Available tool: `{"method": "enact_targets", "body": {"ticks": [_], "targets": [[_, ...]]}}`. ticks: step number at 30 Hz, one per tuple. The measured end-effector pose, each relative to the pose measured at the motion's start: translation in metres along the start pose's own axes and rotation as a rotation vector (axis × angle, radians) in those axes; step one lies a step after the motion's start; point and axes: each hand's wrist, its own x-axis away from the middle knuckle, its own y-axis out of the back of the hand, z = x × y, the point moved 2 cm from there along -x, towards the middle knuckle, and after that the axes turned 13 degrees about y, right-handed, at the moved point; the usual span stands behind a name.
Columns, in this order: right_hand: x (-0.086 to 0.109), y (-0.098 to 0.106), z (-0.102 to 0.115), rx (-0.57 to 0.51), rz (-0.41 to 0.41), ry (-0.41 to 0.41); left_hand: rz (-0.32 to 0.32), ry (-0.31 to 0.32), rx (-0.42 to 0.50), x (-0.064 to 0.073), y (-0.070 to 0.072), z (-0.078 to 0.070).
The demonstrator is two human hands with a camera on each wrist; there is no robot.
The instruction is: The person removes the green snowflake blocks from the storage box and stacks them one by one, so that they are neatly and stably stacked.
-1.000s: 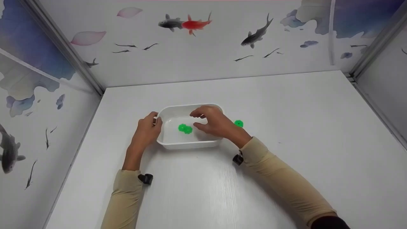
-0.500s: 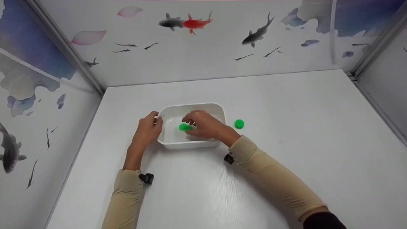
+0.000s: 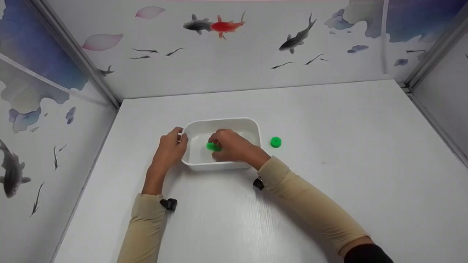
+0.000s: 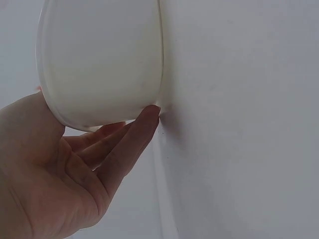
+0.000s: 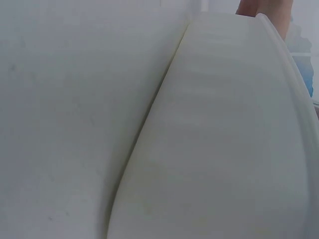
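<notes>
A white plastic tub (image 3: 219,166) sits on the table, its outer wall filling much of the right wrist view. My left hand (image 3: 170,148) holds the tub's left end; in the left wrist view, its fingers (image 4: 130,144) lie against the outer wall below the rim. My right hand (image 3: 234,146) reaches inside, thumb and fingers around green round pieces (image 3: 212,147) with scalloped edges. These pieces are partly hidden by the hand. Outside the tub, on the right, lies another green scalloped round piece (image 3: 276,142) with a small centre hole.
The white table (image 3: 329,124) extends around the tub. Behind it stands a back wall (image 3: 234,69) printed with fish, and side panels (image 3: 40,146) rise at left and right. Black wrist cameras (image 3: 169,204) are strapped at both sleeves.
My right hand has moved left and down inside the tub, and its fingers have closed in around the green pieces. My left hand stays at the tub's end.
</notes>
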Motion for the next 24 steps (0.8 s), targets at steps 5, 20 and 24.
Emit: {"method": "enact_targets", "body": {"ticks": [5,20,24], "targets": [[-0.0002,-0.0008,-0.0001,0.048,-0.025,-0.091,0.004,0.008,-0.008,-0.0009,-0.0002,-0.0005],[0.001,-0.0011,-0.0008,0.05,-0.067,-0.177,0.005,0.003,-0.001,-0.0003,0.0013,-0.0008],[0.0003,-0.0023,-0.0012,0.055,-0.056,-0.187,0.005,0.006,-0.004,-0.0002,0.0006,-0.0003]]}}
